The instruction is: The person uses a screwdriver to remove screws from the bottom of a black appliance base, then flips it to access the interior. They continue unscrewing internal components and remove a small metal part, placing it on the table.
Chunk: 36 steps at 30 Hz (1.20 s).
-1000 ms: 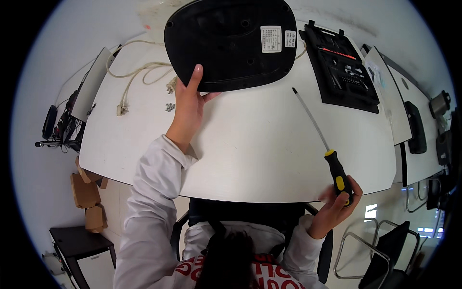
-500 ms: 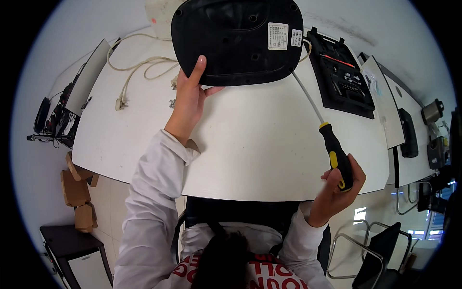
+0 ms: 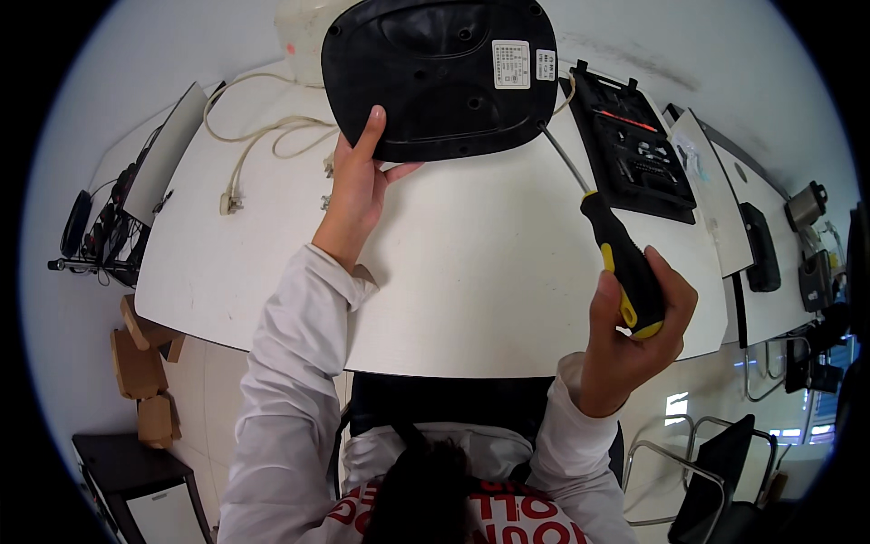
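A black, rounded appliance base (image 3: pixel 426 91) is propped up with its underside facing me. That underside has recessed holes and two pale labels. My left hand (image 3: pixel 361 172) grips its lower left edge, thumb on the underside and the other fingers partly hidden. In my right hand (image 3: pixel 639 335) is a screwdriver (image 3: pixel 625 258) with a black and yellow handle. Its shaft slants up and left to a hole near the base's lower right edge. The tip itself is hidden there.
On the white table (image 3: pixel 453 272), a black tool case (image 3: pixel 634 150) lies open at the right. Pale cords (image 3: pixel 237 163) with plugs lie at the left. A whitish body (image 3: pixel 304 41) stands behind the base. Metal-framed chairs (image 3: pixel 702 471) stand at the lower right.
My right hand and the screwdriver handle have moved up, and the shaft has shifted left. The base's right side has shifted slightly left. My left hand keeps its grip.
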{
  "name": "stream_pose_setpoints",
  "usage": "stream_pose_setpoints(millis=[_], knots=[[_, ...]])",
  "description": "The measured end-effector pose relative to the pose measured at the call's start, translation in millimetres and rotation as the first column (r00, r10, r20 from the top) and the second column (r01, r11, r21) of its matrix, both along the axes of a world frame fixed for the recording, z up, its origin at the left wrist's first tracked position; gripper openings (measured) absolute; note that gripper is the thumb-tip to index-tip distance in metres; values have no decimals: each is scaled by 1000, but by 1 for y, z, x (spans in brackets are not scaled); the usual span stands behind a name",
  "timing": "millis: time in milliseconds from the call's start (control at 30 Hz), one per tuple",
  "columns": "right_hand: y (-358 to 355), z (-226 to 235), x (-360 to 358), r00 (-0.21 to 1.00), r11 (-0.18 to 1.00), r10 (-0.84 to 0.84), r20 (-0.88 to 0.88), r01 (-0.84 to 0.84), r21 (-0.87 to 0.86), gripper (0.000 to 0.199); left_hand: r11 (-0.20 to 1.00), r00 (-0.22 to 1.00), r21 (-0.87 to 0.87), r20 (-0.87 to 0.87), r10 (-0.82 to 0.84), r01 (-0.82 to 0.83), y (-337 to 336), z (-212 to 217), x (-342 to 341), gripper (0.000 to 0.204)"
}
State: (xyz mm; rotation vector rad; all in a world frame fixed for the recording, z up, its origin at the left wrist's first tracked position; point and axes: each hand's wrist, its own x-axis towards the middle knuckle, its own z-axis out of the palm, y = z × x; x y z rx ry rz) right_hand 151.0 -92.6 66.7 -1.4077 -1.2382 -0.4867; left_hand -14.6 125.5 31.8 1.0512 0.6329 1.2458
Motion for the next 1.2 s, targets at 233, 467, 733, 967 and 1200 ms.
stream_pose_setpoints(millis=[233,467,733,967,1200], knots=[[9,18,-1,996,997,81,30,-81,-6,48,1000,1000,-8,-16,9,-9,1,0,2,54],[23,21,-3,979,981,181,96,-186,53,50,999,997,-23,-58,41,-42,-1,2,-2,46],[32,16,1,949,941,294,111,-308,142,45,996,997,-55,-40,72,-74,2,1,-2,48],[26,17,-4,935,937,332,122,-342,70,45,997,998,-53,-29,55,-56,8,3,-4,51],[27,17,-20,946,953,302,120,-299,-43,50,997,997,-39,-52,65,-67,4,0,0,50]])
